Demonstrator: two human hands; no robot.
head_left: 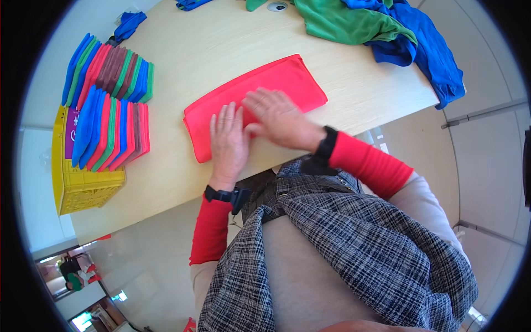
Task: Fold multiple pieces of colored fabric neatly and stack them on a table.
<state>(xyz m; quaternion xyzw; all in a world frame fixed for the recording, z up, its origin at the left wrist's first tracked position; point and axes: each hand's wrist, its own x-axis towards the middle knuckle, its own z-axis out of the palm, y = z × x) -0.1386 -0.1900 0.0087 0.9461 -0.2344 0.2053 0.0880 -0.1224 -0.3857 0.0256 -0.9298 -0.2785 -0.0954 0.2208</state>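
Observation:
A red cloth [293, 83], folded into a long band, lies slanted across the light wooden table in front of me. My left hand [228, 141] rests flat on its near left part, fingers stretched out and pointing away from me. Just to the right, my right hand [278, 119] lies across the middle of the cloth with its fingers extended toward the left. The two thumbs come close together near the cloth's front edge. Neither hand grips anything. The hands cover part of the cloth's middle.
Two rows of folded cloths [113, 130] in blue, green, red and brown stand at the left by a yellow plastic basket [91, 185]. Loose green cloth [343, 22] and blue cloth [431, 50] heap at the far right, hanging over the table [182, 50] edge. A crumpled blue cloth [130, 25] lies far left.

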